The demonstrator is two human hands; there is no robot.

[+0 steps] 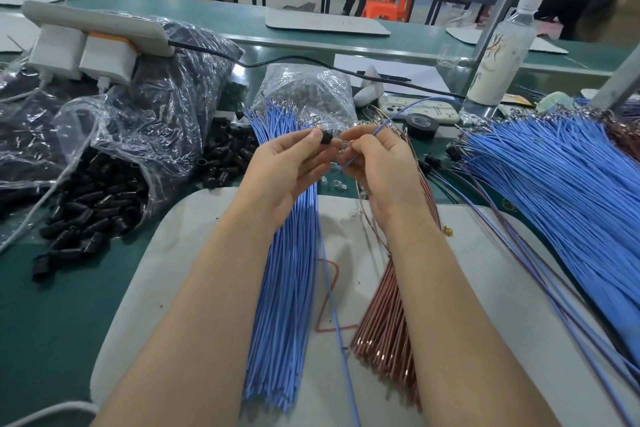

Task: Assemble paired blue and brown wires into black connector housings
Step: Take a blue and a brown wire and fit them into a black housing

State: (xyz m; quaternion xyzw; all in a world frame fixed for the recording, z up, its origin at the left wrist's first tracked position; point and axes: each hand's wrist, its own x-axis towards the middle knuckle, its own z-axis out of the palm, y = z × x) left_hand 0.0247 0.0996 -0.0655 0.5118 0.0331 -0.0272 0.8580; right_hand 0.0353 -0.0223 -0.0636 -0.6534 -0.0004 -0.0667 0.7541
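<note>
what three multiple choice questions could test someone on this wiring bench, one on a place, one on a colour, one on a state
1. Where is the pile of black housings?
A) left of the hands
B) on the floor
C) in a drawer

2. What colour is the wire in the right hand?
A) brown
B) blue
C) black

3. What is the left hand doing?
A) lying flat
B) holding scissors
C) pinching a black housing

Answers:
1 A: the pile lies to the left of both hands.
2 B: a blue strand runs from its fingers.
3 C: thumb and fingertip grip it.
</note>
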